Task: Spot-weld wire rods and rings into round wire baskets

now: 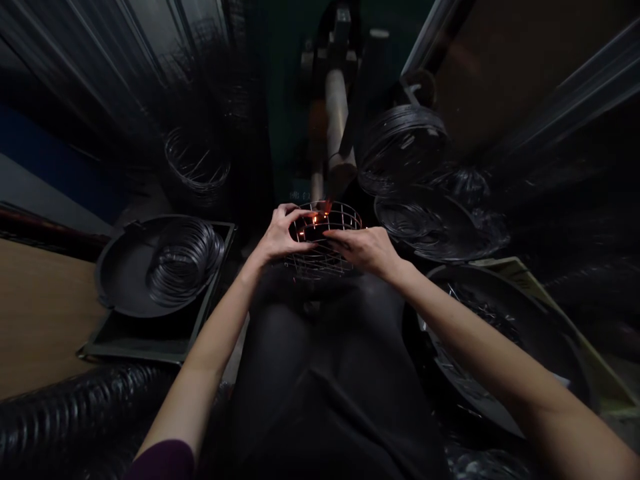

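A round wire basket [345, 212] of thin metal sits just beyond my lap, under the spot welding machine's electrode arm [337, 110]. Orange sparks glow at the wires where the machine's lower tip meets them. My left hand [281, 235] curves around the basket's left side, thumb and fingers gripping the wire. From the right, my right hand [367, 248] reaches over the rim with fingers closed on the wire near the sparks. The fingertips of both hands are partly lost in the dark mesh.
At left, a black basin [123, 270] holds stacked wire rings [185, 260] on a crate. More wire rings [197, 163] lie behind it. To the right are a pan with wire rings [415, 217] and a large basin [540, 333] of short wire pieces. Bundled rings [75, 407] fill the lower left.
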Demonstrator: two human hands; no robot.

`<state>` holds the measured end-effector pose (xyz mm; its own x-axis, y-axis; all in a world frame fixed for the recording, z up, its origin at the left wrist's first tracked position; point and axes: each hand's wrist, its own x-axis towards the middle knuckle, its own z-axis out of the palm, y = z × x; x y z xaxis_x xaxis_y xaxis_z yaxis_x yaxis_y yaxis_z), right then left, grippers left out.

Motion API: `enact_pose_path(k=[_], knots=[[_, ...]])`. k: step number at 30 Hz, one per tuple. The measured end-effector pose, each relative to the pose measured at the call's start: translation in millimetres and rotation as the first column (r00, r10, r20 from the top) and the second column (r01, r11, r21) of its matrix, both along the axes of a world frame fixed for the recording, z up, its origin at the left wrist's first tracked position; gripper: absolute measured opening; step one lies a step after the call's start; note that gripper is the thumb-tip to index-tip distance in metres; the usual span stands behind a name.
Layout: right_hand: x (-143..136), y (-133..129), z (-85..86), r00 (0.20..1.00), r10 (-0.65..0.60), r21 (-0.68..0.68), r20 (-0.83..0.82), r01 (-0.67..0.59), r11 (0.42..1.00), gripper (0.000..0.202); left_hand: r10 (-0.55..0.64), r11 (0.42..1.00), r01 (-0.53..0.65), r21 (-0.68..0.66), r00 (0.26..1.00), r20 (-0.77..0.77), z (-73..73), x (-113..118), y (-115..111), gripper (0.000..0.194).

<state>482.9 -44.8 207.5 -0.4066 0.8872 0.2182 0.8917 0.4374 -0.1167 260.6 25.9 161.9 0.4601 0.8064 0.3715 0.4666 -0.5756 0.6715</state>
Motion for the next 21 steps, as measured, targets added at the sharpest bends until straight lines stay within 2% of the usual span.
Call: enact_pose_path(k=[5, 8, 14, 18, 21], knots=[[2, -9, -7.9, 0.982, -0.141, 0.108, -0.126, 0.155, 0.982, 0.022, 0.022, 0.999, -0.020, -0.032, 0.999, 0.041, 1.0, 1, 4, 0.069], [5, 0, -12.1, 0.969, -0.180, 0.143, -0.168, 0.204, 0.968, 0.019, 0.041, 0.998, -0.039, -0.050, 0.998, 0.052, 2.7, 3, 14, 0.070], [12, 24, -13.7, 0.944, -0.142, 0.089, -0.299, 0.175, 0.980, 0.017, 0.060, 0.997, -0.057, -0.057, 0.997, 0.048, 5.6, 4, 30, 0.070], [14, 28, -14.9, 0.932, -0.177, 0.064, -0.316, 0.207, 0.976, 0.016, 0.047, 0.998, -0.045, -0.047, 0.998, 0.044, 4.3, 4, 37, 0.070], [9, 39, -13.1, 0.918, -0.246, 0.051, -0.310, 0.275, 0.960, 0.015, 0.048, 0.997, -0.046, -0.061, 0.998, 0.043, 7.7, 7, 52, 0.071]])
